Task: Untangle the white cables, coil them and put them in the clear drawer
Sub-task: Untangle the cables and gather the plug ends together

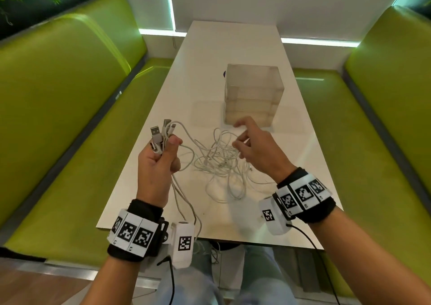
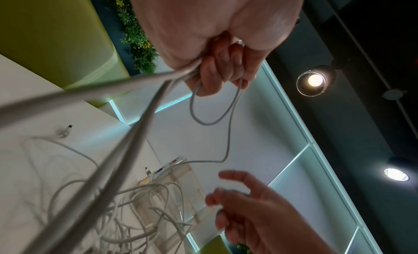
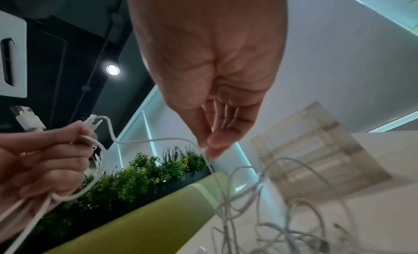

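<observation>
My left hand [image 1: 161, 157] is raised over the table's front left and grips a bunch of white cable ends; their USB plugs [image 1: 158, 136] stick up above the fist. In the left wrist view the fingers [image 2: 221, 65] are curled round the strands. From there the cables run into a loose tangle [image 1: 221, 164] on the table. Over that tangle my right hand [image 1: 251, 141] hovers, index finger out. In the right wrist view one strand [image 3: 158, 139] from the left hand ends at its thumb tip [image 3: 214, 149], which pinches it lightly. The clear drawer unit [image 1: 253, 94] stands shut behind the tangle.
The white table [image 1: 233, 43] runs between two green benches [image 1: 58, 118]. Some strands [image 1: 186, 209] hang from my left hand over the table's front edge toward my knees. A small dark object [image 1: 224, 73] peeks out behind the drawer unit.
</observation>
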